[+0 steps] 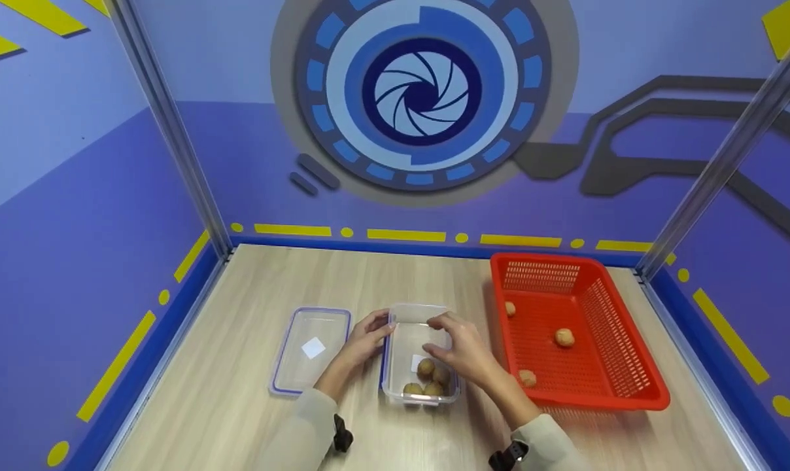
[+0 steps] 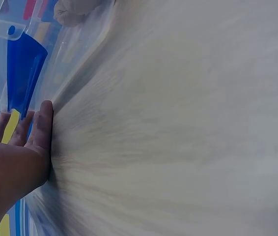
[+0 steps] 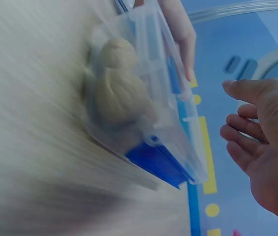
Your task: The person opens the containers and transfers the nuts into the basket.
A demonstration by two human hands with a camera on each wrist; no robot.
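Steadying appears to be the reason for the left hand (image 1: 366,333): its straight fingers are laid against the left wall of the clear rectangular plastic container (image 1: 420,353), lower centre of the head view, apparently so that the container is kept from sliding on the pale wooden table (image 1: 238,405). The right hand (image 1: 459,347) is held over the container's right side, fingers relaxed and slightly bent, grasping nothing; in the right wrist view the palm is seen apart from the rim. Four small brown round balls (image 1: 428,379) are gathered at the container's near end. Its long axis is run from the lower edge of the frame toward the back wall. A clear flat lid with a blue rim (image 1: 311,348) is laid just left, parallel. To the right, three more balls are scattered in a red perforated plastic basket (image 1: 614,386).
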